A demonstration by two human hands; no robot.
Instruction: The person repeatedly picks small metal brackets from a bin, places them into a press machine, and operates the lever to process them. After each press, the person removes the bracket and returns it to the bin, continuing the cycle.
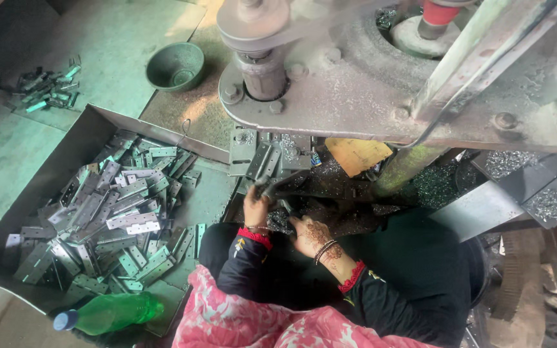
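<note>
A small grey metal hinge [264, 187] stood just above the left hand [255, 207], under the jig block [272, 153] of the drilling machine [381, 77]. The left hand's fingers were closed around the hinge's lower end, pinching it upright against the dark work bed [330, 193]. The hinge looked like a narrow folded strip of dull steel; blur hid its details.

The right hand [311, 236] lay just to the right and a little nearer the body, apart from the hinge, palm down on the work bed among the metal shavings [280, 221]. Its fingers were loosely curled; whether they gripped anything could not be told. It bore dark patterned markings and thin bangles at the wrist.

Beside the left arm, a large sheet-metal tray [53, 167] held a heap of flat hinges [114, 219], piled toward its middle and far corner. A green plastic bottle [114, 312] with a blue cap lay over the tray's near edge. Beyond the tray's far edge sat a green bowl [175, 66], and a small pile of hinges [46, 87] lay on the floor. A yellow scrap [356, 154] sat right of the jig block.
</note>
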